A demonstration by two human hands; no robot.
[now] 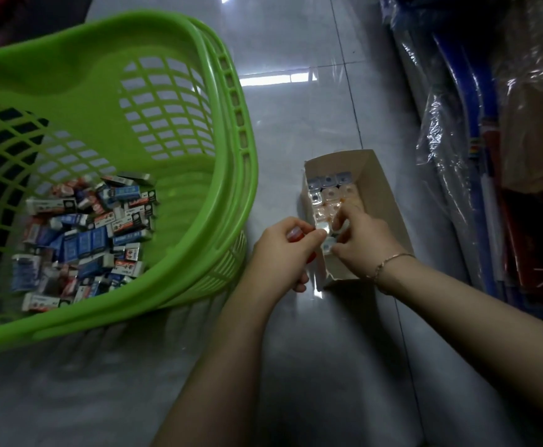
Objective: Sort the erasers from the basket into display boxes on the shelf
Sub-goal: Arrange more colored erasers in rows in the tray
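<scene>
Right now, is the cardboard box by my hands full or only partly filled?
Partly filled. The cardboard box holds packed erasers at its far end, while bare cardboard shows at the near end.

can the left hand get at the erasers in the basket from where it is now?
Probably yes: the green basket is open-topped and the erasers lie uncovered. But the left hand already pinches a small item.

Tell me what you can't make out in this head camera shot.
- Print on the small boxed erasers in the green plastic basket: too small, blurred.
- Near end of the brown cardboard display box: covered by right hand.
- What left hand grips: hidden by its fingers.
</scene>
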